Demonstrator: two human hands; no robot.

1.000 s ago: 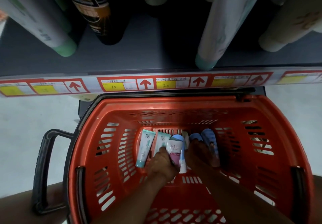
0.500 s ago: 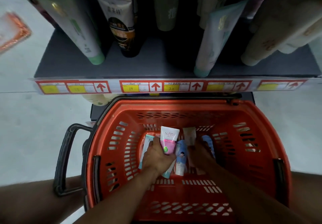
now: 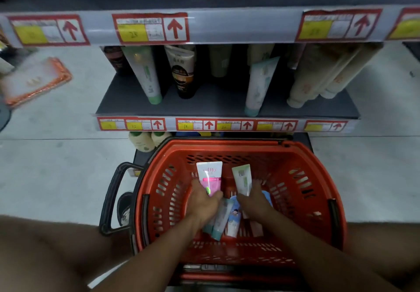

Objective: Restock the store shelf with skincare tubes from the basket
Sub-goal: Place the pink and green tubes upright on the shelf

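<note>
Item 1. Left hand [image 3: 203, 203]: fingers curled round the lower body of a white-and-pink tube [image 3: 210, 178], crimped end pointing to 12 o'clock, cap end hidden in the palm. The tube is held above the basket floor, inside the rim.

Item 2. Right hand [image 3: 253, 202]: fingers wrapped round the lower end of a white-and-green tube [image 3: 242, 179], crimped end tilted toward 11 o'clock. It is likewise held clear of the basket floor, just beside item 1 at its 3 o'clock.

Handling, judged: both tubes look light, with soft squeezable walls and glossy, possibly slippery skin. Best held across the firm lower body near the cap, as now; a hard squeeze mid-body would dent them. Not fragile.

Item 3. Red plastic basket [image 3: 302, 155], slotted walls, black handle [image 3: 109, 200] folded out at 9 o'clock. Contents under the hands: a teal-capped pale tube [image 3: 221, 222], a light blue tube with a cartoon face [image 3: 235, 218], and at least one pale pink item at 5 o'clock, only partly seen.

Item 4. Dark lower shelf [image 3: 204, 105] at 12 o'clock, price strip [image 3: 222, 125] on its front edge. Stock: a green-capped white tube [image 3: 145, 75], a black-and-brown tube [image 3: 185, 75], a teal-capped tube [image 3: 259, 87], beige tubes [image 3: 318, 80] at 1 o'clock. Bare gaps between them could take both tubes.
</note>
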